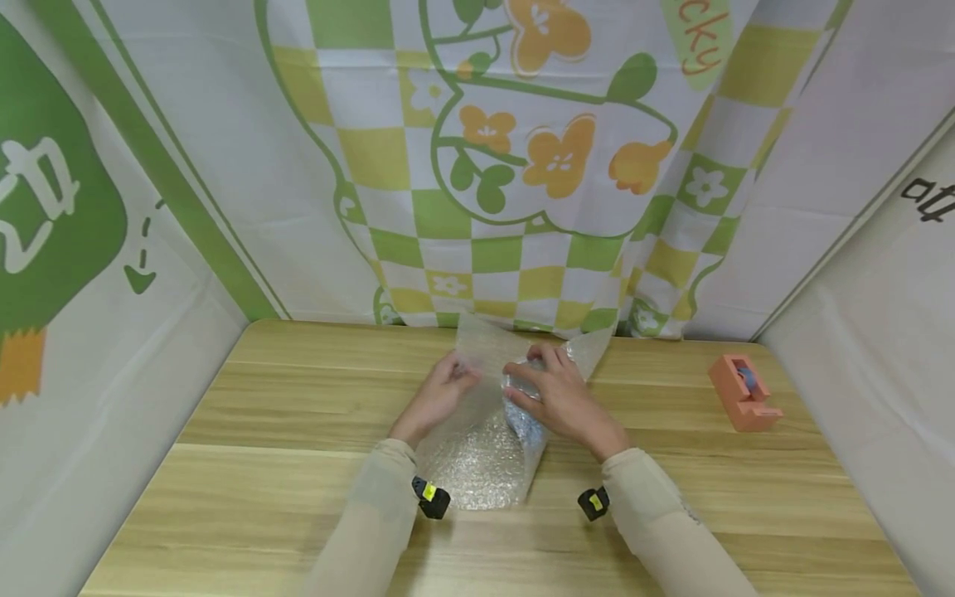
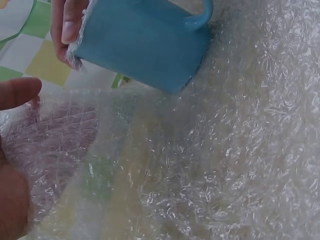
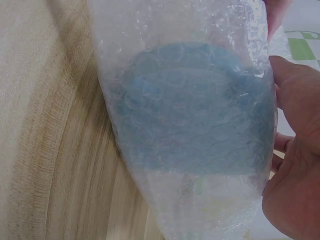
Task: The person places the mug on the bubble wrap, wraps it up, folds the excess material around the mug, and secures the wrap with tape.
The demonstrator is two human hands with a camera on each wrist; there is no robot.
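A blue mug (image 2: pixel 145 42) lies tilted on a sheet of bubble wrap (image 1: pixel 473 473), its handle showing in the left wrist view. My right hand (image 1: pixel 561 396) grips the mug together with the wrap folded over its right side. Through that layer the mug looks hazy in the right wrist view, where the right hand (image 3: pixel 300 135) curls round the wrapped edge. On the other side, my left hand (image 1: pixel 436 400) pinches the left part of the sheet between thumb and fingers. Those fingers show blurred through the plastic in the left wrist view.
An orange tape dispenser (image 1: pixel 740 396) with a blue roll stands at the right of the wooden table (image 1: pixel 283 464). A checked, flowered cloth (image 1: pixel 537 191) hangs behind the back edge. White printed panels close off both sides.
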